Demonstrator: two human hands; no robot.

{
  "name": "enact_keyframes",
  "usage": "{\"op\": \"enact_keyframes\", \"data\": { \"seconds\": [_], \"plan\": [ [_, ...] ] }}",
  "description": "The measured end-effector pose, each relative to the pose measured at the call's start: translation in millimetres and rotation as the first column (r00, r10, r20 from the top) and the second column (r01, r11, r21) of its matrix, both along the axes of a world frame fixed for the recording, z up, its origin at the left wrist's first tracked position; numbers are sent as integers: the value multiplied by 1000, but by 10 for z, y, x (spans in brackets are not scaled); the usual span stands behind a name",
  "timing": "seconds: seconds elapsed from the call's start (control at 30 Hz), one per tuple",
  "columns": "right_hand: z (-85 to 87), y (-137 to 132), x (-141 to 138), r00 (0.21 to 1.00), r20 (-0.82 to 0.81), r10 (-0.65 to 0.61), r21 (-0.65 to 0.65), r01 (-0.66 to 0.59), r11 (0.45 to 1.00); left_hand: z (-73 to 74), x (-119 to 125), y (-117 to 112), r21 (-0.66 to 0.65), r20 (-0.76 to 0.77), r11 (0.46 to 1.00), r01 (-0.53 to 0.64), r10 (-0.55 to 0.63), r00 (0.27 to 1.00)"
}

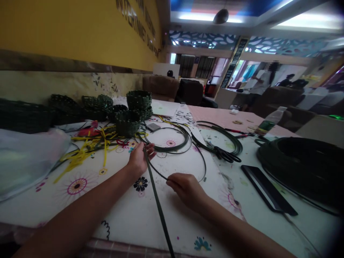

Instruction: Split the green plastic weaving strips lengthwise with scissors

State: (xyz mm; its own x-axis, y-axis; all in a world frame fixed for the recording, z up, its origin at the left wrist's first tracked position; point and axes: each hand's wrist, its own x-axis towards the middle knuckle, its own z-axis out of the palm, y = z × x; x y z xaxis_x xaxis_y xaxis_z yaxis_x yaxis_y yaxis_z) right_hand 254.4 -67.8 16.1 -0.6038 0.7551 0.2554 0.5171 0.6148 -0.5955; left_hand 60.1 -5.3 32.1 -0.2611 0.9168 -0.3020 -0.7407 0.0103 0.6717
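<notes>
My left hand [139,157] is closed around a dark green flat strap [158,204] that runs down toward me across the flowered tablecloth [80,186]. My right hand [185,188] pinches a thinner curved part of the same dark strip near its loop [172,143]. The loop lies coiled on the cloth just beyond both hands.
Several woven dark green baskets [134,111] stand at the back left beside yellow strips [83,147]. A second strap coil with scissors [223,152] lies right of the hands. A black flat object [266,190] and a large dark coil [303,161] sit at the right. A person stands far behind.
</notes>
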Motion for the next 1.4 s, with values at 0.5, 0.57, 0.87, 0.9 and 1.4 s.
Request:
{"op": "enact_keyframes", "data": {
  "seconds": [0.5,0.57,0.87,0.9,1.4],
  "plan": [
    [149,-210,23,985,-20,170,-735,-129,665,265,-403,141,158,-50,977,-147,156,986],
    [184,-103,87,992,79,95,-512,-42,858,264,-443,161,163,-61,971,-174,186,981],
    [204,-390,-180,993,-47,108,-590,-115,799,251,-629,264,165,-79,937,-308,324,943],
    [195,-455,-234,992,-70,109,-634,-129,763,250,-641,268,170,-75,934,-315,330,941],
    [481,571,30,950,178,-258,-53,271,961,69,-926,450,134,-10,952,-276,280,960]
  ]
}}
